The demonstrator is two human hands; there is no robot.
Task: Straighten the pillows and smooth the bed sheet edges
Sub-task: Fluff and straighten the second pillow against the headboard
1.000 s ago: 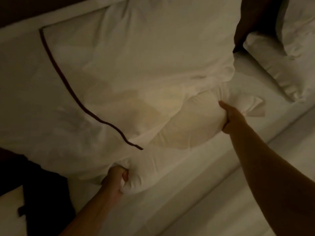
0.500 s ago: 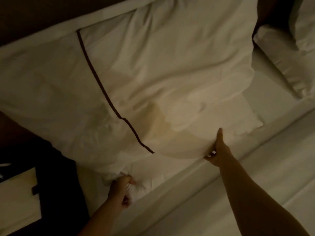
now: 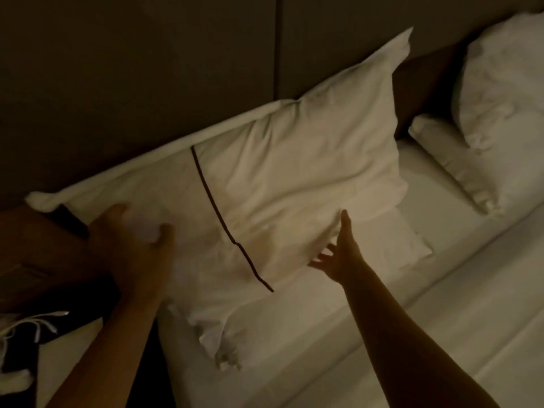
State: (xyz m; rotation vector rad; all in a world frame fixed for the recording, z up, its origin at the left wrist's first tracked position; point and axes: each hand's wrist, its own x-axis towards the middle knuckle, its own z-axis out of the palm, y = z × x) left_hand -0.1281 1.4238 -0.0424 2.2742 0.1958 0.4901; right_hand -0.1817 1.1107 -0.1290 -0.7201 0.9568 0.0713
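A large white pillow (image 3: 297,184) with a dark piped line across its case lies at the head of the bed, its far corner propped against the headboard. A second white pillow (image 3: 403,240) shows from under its right side. My left hand (image 3: 132,240) hovers open and blurred over the pillowcase's left flap, fingers apart, holding nothing. My right hand (image 3: 338,254) is open with spread fingers, its tips touching the pillow's front edge. The white bed sheet (image 3: 368,334) runs below the pillows with long folds.
A dark padded headboard (image 3: 147,69) stands behind the bed. More white pillows (image 3: 497,119) are stacked at the right. A dark bedside table (image 3: 38,260) with a white cable sits left of the bed, close to my left arm.
Both hands have let go of the pillow's front corners and opened. The pillow now lies flat on the bed. My left hand has risen toward the left flap, and the view has pulled back.
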